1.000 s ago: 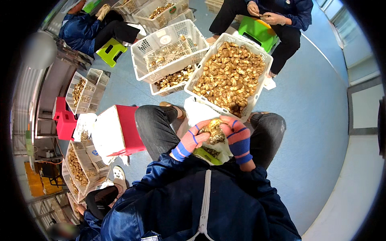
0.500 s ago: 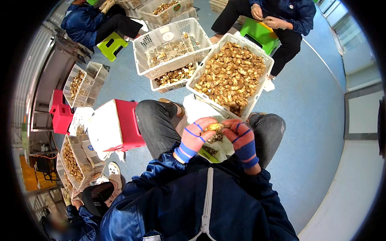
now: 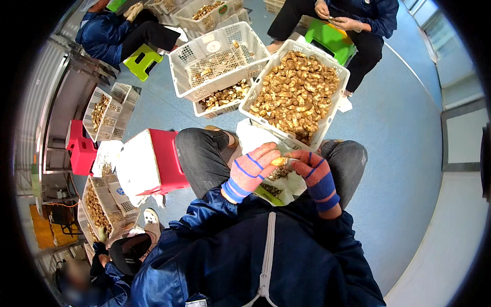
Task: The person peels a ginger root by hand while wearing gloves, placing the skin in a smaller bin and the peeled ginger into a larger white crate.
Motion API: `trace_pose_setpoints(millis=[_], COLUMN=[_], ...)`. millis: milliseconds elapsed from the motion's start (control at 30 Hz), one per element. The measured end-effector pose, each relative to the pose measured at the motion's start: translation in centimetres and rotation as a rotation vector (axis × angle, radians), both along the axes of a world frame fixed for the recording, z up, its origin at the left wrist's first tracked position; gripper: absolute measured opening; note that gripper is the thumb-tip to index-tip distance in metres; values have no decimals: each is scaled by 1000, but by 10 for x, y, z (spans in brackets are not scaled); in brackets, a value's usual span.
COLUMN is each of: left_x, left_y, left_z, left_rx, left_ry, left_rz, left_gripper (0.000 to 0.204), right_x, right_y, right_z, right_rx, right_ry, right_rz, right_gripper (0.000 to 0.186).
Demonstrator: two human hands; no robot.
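Note:
Between my knees, both hands wear pink knitted gloves with blue stripes. My left hand [image 3: 251,170] is closed round a small yellow-brown mushroom [image 3: 279,161], most of it hidden by the fingers. From the other side my right hand [image 3: 313,173] has its fingers pinched together at the mushroom's end; whether they also hold a small tool I cannot make out. Below the hands, dark and pale trimmings [image 3: 272,190] lie on a white liner [image 3: 295,185] in my lap. Just ahead stands a white crate [image 3: 330,123] heaped with brown mushrooms [image 3: 296,92].
To the crate's left, a white basket [image 3: 181,84] with a few mushrooms rests on another crate [image 3: 217,108]. A red box stool [image 3: 166,158] stands by my left knee. Co-workers sit on green stools [image 3: 143,62] at the back; another person [image 3: 110,273] sits lower left beside mushroom crates [image 3: 115,217].
The mushroom has turned and now sits deeper behind my left fingers. My left fingers reach up more across it, and my right hand has shifted slightly right and down.

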State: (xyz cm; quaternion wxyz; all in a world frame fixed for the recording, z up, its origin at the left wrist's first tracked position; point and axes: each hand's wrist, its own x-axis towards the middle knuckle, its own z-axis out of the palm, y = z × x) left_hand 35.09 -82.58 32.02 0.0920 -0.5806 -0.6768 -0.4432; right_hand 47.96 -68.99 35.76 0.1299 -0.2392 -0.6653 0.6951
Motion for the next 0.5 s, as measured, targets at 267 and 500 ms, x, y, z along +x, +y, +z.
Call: trace_pose_setpoints(millis=[267,500], left_x=[-13,-13], left_y=[-6,-4], left_z=[-2,-3], left_rx=[-40,-40], left_ry=[210,229], left_rz=[-29,-12], left_gripper=[43,37], right_x=[1,2], right_y=[8,6], right_z=[-3,-7], right_rx=[-114,-118], right_ry=[-49,-47], right_rz=[49,56], right_gripper=[20,18])
